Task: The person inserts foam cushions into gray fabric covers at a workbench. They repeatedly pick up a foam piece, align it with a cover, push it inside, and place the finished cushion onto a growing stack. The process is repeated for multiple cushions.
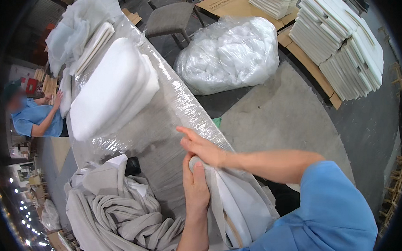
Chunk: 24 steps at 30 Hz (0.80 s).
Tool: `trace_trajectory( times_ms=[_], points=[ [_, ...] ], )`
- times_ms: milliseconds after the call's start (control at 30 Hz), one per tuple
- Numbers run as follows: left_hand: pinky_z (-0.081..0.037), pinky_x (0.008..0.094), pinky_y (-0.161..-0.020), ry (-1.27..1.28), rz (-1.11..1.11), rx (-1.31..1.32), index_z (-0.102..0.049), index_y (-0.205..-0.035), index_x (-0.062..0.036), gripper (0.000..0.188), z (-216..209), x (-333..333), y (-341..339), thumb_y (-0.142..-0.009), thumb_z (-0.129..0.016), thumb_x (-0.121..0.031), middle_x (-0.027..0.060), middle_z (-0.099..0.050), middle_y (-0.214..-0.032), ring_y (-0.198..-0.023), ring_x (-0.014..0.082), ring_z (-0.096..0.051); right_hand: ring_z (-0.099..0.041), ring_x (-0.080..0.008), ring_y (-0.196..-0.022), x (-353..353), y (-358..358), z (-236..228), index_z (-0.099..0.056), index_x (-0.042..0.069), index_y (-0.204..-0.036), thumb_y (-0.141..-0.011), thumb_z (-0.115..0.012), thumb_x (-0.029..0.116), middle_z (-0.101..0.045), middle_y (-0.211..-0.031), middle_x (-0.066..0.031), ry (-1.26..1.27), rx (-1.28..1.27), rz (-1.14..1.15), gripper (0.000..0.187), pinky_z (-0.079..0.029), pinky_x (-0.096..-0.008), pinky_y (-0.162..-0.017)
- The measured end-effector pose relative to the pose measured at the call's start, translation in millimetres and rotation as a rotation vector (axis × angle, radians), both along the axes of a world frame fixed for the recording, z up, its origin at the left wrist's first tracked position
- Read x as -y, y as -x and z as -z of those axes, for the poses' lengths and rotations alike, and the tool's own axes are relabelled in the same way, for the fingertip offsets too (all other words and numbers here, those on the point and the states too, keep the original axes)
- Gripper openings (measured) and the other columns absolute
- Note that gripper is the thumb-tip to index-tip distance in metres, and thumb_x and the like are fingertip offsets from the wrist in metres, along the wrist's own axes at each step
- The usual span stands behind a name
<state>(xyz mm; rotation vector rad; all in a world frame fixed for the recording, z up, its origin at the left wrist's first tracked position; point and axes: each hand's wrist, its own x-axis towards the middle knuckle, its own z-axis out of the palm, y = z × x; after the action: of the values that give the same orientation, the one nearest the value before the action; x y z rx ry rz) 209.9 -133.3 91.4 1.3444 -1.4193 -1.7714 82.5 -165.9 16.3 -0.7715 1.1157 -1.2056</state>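
Grey fabric forms the cover (216,187), which stands at the near right edge of the table (155,116), its narrow end pointing away from the person and its white side turned right. The left hand (197,185) is closed on that end from the left, with the rounded tip between thumb and fingers. The right hand (205,151) lies across just beyond the tip, its fingers loosely spread and pointing left; whether it touches the cloth I cannot tell.

The step in hand looks like shaping or smoothing that end. The next move, I judge, calls for the left hand to hold the tip steady while the right one finds a firm edge, without letting the white side slip.

Near left lies a heap (119,214) of grey cloth, with a small black thing (132,166) beside it. White pads (112,91) lie farther off, and a co-worker (39,115) stands at far left.
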Motion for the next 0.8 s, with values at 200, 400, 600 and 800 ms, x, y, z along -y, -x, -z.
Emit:
trace_trajectory(
  times_ms=[200,400,600,800],
  points=[
    [-0.039,0.0357,-0.116,-0.028,-0.014,-0.026,-0.032,-0.159,0.0065,0.057,-7,-5,16,-0.113,-0.047,-0.023,0.0197,-0.050,-0.152,-0.137,0.0246,-0.051,-0.052,-0.0241,-0.122,25,23,2,-0.038,0.012,-0.163,-0.110,-0.041,0.057,-0.055,-0.138,-0.0139,-0.188,0.136,-0.088,0.069,-0.045,-0.0373,-0.106],
    [-0.037,0.0366,-0.118,0.163,0.013,0.111,-0.035,-0.159,0.0061,0.055,10,-1,23,-0.110,-0.046,-0.019,0.0212,-0.047,-0.155,-0.141,0.0257,-0.048,-0.055,-0.0255,-0.120,3,14,-3,-0.048,0.006,-0.154,-0.111,-0.040,0.053,-0.060,-0.130,-0.0156,0.007,0.010,0.135,0.063,-0.047,-0.0397,-0.101],
    [-0.039,0.0374,-0.117,0.253,0.045,0.169,-0.040,-0.156,0.0081,0.054,15,5,14,-0.109,-0.048,-0.018,0.0199,-0.052,-0.152,-0.138,0.0251,-0.052,-0.057,-0.0279,-0.108,-4,8,21,-0.051,0.005,-0.151,-0.111,-0.040,0.045,-0.062,-0.114,-0.0137,0.236,-0.318,0.260,0.057,-0.048,-0.0393,-0.094],
    [-0.043,0.0333,-0.112,-0.033,-0.108,-0.024,-0.052,-0.147,0.0073,0.046,12,16,3,-0.107,-0.054,-0.015,0.0163,-0.060,-0.144,-0.131,0.0211,-0.057,-0.060,-0.0288,-0.104,4,0,27,-0.056,0.005,-0.146,-0.111,-0.044,0.044,-0.066,-0.111,-0.0135,0.241,-0.282,0.199,0.053,-0.047,-0.0414,-0.098]
  ],
)
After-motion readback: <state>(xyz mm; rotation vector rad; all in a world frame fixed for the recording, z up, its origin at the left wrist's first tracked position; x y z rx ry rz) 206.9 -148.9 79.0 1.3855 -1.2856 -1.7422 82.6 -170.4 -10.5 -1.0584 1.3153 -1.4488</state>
